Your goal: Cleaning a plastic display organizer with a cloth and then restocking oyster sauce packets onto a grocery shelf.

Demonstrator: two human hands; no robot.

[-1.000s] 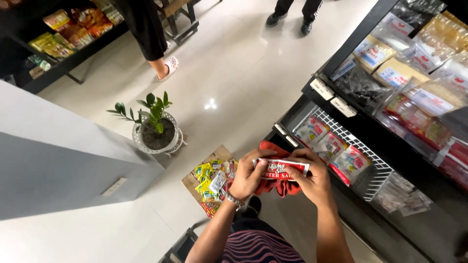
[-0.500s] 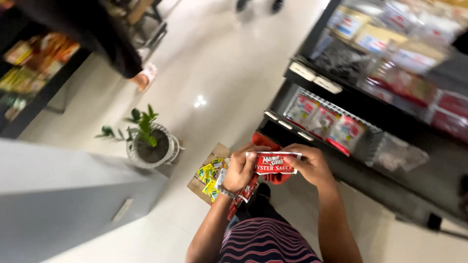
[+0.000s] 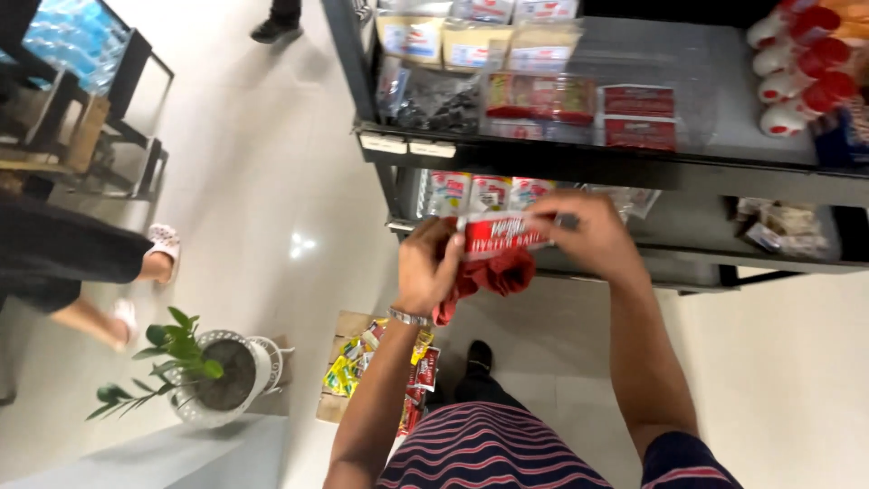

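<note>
We hold a red sachet flat between our two hands, just in front of the dark shelf rack and level with its lower shelf. The left hand has its fingers closed on the left end of the sachet, and under the same hand hangs a red cloth, which touches the sachet from below (it looks like we press it against the pack, but the contact is partly hidden). The right hand pinches the right end, thumb and fingers together on the edge. As a judgement, the work on this one sachet is in the middle: it is out of the box of small packets that stands on the floor below the rack, beside our foot, and it is not yet put on any shelf. The lower shelf behind the sachet already carries a row of white pouches, and the upper shelf is filled with packs and bottles, so a part of the stocking seems done. The box still shows many yellow and red packets, so much is left. Left of the rack stands a potted plant, and another person's leg passes there.
</note>
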